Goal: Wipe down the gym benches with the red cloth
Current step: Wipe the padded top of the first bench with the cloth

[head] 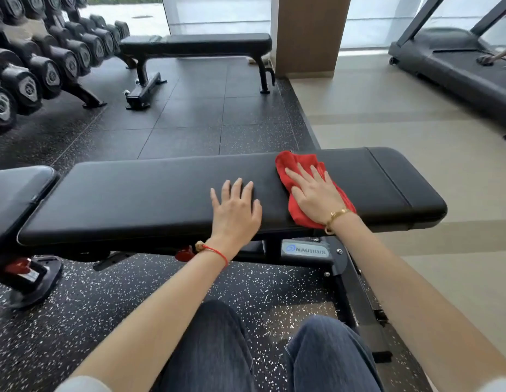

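Note:
A long black padded gym bench (pixel 133 193) runs left to right in front of me. The red cloth (pixel 295 165) lies crumpled on its right half. My right hand (pixel 317 193) presses flat on the cloth, fingers spread, covering its middle. My left hand (pixel 236 207) rests flat on the bare padding just left of the cloth, fingers apart, holding nothing. A second black flat bench (pixel 198 43) stands farther back near the window.
A rack of black dumbbells (pixel 48 58) fills the upper left. A treadmill (pixel 458 66) stands at the upper right, with another person's hand on it. A wooden pillar (pixel 308 35) rises behind the far bench. My knees are below the near bench.

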